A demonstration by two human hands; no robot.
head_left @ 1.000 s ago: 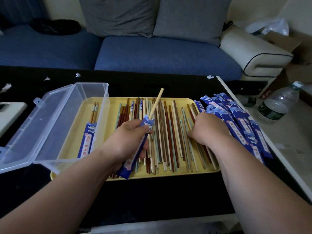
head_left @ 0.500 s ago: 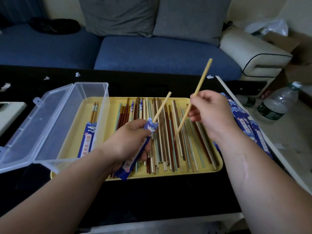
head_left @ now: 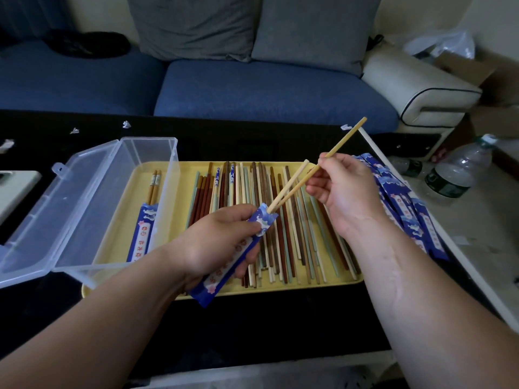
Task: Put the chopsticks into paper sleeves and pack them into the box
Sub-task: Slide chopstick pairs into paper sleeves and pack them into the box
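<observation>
Two bare forearms reach in from the near edge over the black desk [head_left: 252, 332]. The left hand [head_left: 222, 242] is nearest, and its grip is wrapped round a blue paper sleeve [head_left: 216, 279] that slants from the near left up to the far right, with its open mouth at the far end. One pale chopstick [head_left: 289, 186] stands in that mouth, about half its length sticking out. Just beyond, the right hand [head_left: 342, 189] has a narrow grip, thumb and fingertips pinching a second pale chopstick [head_left: 345, 138] near its middle. This one's near tip is at the sleeve mouth, touching the first stick; how far in it has gone cannot be told. Both hands hover above a yellow tray [head_left: 280, 290] on the desk, which carries a row of loose chopsticks [head_left: 295, 248] in brown, red-brown, pale green and cream, lying near to far. On the left part of the tray sits a clear plastic box [head_left: 112, 206] with its lid [head_left: 28, 234] swung open to the left. Inside it lies one sleeved pair [head_left: 144, 228], brown ends poking out at the far end. At the tray's right edge is a fan of empty blue sleeves [head_left: 407, 214]. Farther off, small white paper scraps [head_left: 126, 124] lie on the desk. A water bottle [head_left: 455, 175] is on a pale surface to the right, and a blue sofa [head_left: 266, 88] with grey cushions [head_left: 196, 23] runs along the back.
</observation>
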